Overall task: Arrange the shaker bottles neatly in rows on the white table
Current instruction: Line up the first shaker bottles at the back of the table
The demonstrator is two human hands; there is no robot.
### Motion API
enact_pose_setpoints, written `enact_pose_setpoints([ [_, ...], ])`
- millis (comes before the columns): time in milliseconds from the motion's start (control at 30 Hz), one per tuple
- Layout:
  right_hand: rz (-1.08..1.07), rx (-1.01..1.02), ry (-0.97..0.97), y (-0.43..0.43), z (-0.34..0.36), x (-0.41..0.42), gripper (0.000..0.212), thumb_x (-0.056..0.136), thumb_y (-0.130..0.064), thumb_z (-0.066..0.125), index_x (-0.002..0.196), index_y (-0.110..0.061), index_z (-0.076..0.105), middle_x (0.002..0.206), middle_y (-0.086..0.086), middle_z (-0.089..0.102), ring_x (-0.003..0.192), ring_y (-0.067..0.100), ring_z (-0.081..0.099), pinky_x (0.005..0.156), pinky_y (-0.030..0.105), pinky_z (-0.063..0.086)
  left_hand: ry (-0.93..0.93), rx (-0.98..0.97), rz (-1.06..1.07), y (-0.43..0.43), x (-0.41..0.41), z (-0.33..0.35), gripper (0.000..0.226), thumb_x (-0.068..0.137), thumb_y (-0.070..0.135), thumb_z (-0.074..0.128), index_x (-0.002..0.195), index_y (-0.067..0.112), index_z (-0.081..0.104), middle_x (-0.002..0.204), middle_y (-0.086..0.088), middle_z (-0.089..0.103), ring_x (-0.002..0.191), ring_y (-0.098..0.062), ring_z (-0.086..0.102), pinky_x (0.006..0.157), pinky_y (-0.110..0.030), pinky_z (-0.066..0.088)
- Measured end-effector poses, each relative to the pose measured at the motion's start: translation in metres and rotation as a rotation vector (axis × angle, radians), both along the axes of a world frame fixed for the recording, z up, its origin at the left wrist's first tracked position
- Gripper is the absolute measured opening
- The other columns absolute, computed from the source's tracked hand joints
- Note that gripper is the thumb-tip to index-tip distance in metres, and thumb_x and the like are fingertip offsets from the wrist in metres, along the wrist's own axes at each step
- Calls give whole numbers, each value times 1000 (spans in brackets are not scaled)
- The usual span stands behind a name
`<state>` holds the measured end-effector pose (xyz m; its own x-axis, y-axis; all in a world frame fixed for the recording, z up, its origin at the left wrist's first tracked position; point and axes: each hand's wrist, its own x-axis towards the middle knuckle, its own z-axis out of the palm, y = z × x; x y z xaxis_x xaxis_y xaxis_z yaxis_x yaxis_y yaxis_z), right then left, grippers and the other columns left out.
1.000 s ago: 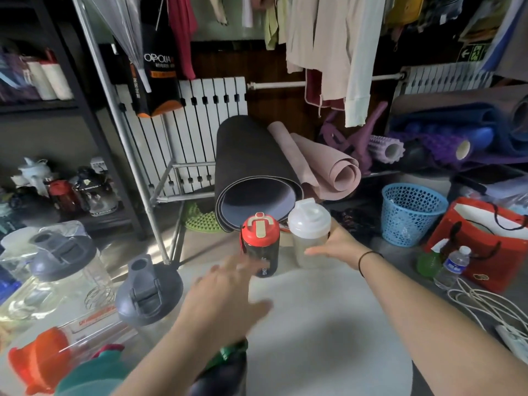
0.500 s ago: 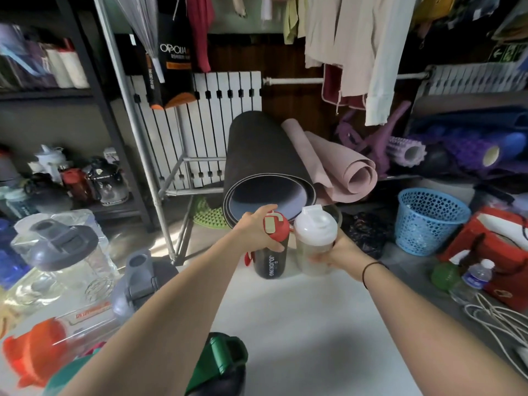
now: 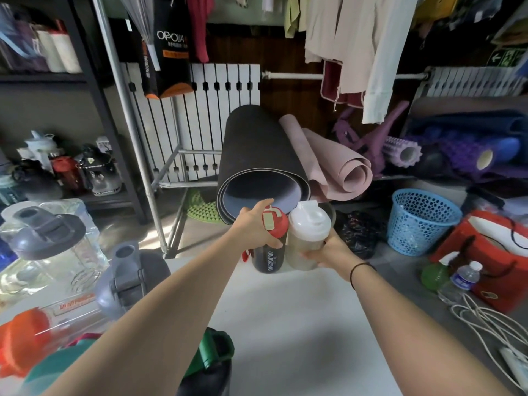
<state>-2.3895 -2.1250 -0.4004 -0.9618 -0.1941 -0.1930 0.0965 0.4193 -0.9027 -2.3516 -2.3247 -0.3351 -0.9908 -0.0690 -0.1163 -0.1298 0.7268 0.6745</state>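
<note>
At the far edge of the white table a dark shaker bottle with a red lid stands upright, touching a clear shaker with a white lid on its right. My left hand grips the red lid from the left. My right hand wraps the clear shaker's lower body from the right. On the left stand clear shakers with grey lids. An orange-lidded bottle lies on its side. A green-lidded dark bottle is nearest to me.
Rolled black mat and pink mat lie just behind the table. A blue basket, a red bag, a water bottle and white cables occupy the floor on the right. A metal rack leg stands at left.
My left hand reached forward from above the near bottles and closed on the red lid. The right hand stayed on the clear shaker, which now touches the dark one.
</note>
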Motion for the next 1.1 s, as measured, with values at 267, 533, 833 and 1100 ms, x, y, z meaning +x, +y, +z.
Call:
enact_pose_setpoints([
  [267, -60, -99, 56, -12, 5, 11, 75, 76, 5, 72, 139, -19, 38, 125, 2, 55, 114, 23, 52, 101, 49, 46, 5, -30, -7, -7, 0, 0, 103, 63, 22, 87, 143, 39, 25, 139, -12, 34, 118, -32, 47, 93, -37, 46],
  [533, -90, -87, 22, -9, -5, 15, 85, 52, -24, 81, 123, -46, 41, 122, -6, 62, 115, 22, 58, 98, 54, 49, 16, -18, -12, -5, -1, -4, 105, 63, 24, 87, 144, 42, 23, 139, -12, 32, 120, -32, 46, 97, -39, 46],
  [833, -13, -19, -15, -6, 1, 36, 94, 65, 1, 83, 139, -15, 28, 130, 5, 52, 105, 13, 54, 84, 25, 48, 13, -56, -24, -12, 14, 26, 120, 63, 29, 86, 146, 50, 3, 156, -14, 9, 135, -37, 35, 102, -47, 44],
  [1100, 34, 85, -181, 2, 9, 78, 96, 80, -8, 75, 152, -22, 13, 127, 4, 44, 107, 15, 41, 80, 29, 42, -140, -326, -163, -74, 86, 94, 90, 66, 49, 75, 142, 18, 38, 136, 5, 48, 123, -18, 47, 101, -25, 40],
])
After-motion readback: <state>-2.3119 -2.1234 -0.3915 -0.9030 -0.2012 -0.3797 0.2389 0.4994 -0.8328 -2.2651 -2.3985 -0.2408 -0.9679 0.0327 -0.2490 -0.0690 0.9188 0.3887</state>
